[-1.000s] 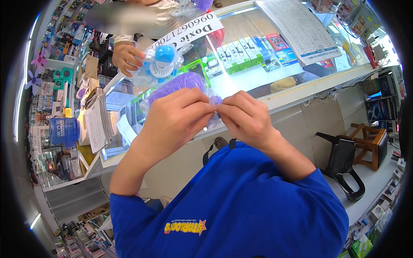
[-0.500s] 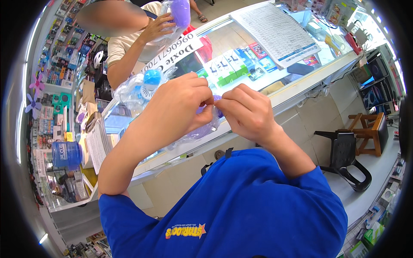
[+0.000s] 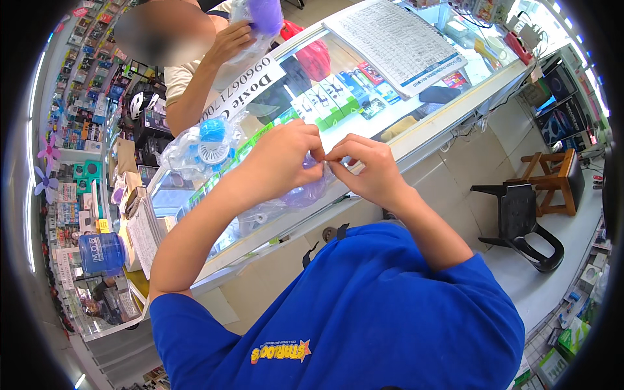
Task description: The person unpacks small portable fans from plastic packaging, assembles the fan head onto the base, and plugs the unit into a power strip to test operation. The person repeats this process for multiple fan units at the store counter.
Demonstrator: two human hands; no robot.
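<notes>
Over the glass counter, my left hand [image 3: 286, 159] and my right hand [image 3: 369, 170] meet with fingertips pinched close together. Between them they grip the top edge of a clear plastic bag [image 3: 311, 193]. Something purple shows through the bag, which hangs below my fingers; its exact kind is partly hidden by my left hand. Left of my left wrist lies a small blue-and-white handheld fan [image 3: 213, 148] in clear plastic. Across the counter, another person's hand [image 3: 232, 42] holds up a purple thing [image 3: 265, 16] wrapped in clear plastic.
The glass display counter [image 3: 416, 146] slants across, with a written record sheet [image 3: 396, 45] and a white printed sign [image 3: 250, 91] on top. A red plastic bag [image 3: 314, 60] shows beyond. To the right stand a black chair [image 3: 518, 221] and a wooden stool [image 3: 559, 179].
My right-hand fingers have straightened somewhat, still pinching the bag edge. The view has shifted slightly, and the counter things appear a little farther left. The other person still holds the wrapped purple thing.
</notes>
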